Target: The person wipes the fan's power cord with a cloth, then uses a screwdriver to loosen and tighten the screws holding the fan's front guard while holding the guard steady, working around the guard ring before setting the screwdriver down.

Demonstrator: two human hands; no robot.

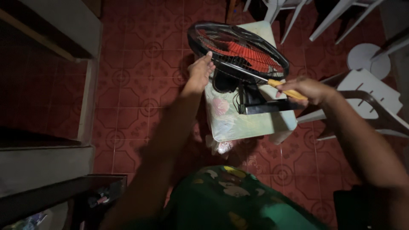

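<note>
A small electric fan (pixel 238 53) with a black wire guard and red blades lies tilted on a small table (pixel 238 121) whose pale top bears a faded flower print. The fan's dark motor housing and black base (pixel 260 106) rest on the table top, with the guard leaning up and away toward the far edge.

The left hand (pixel 200 72) reaches in from the near left and rests on the near rim of the guard, fingertips hooked over the black wire ring, thumb below it; the grip here is a light closed hold on the guard's edge. The fan sits just beyond and to the right of this hand, its blades directly past the fingertips.

The right hand (pixel 309 90) comes in from the right and is closed around the yellow handle of a screwdriver (pixel 272 83). The tool's dark shaft runs up and left from the fist, along the back of the guard toward the fan's hub; the light is dim, so I cannot tell exactly where the tip lands, though it seems to meet the rear of the guard near the motor. The fan lies to the left of this grip, the base just below the handle.

The table stands on a red patterned tile floor (pixel 136 85). White plastic chairs (pixel 366 85) stand close behind and to the right of the table. A green printed garment (pixel 230 200) fills the bottom of the view.
</note>
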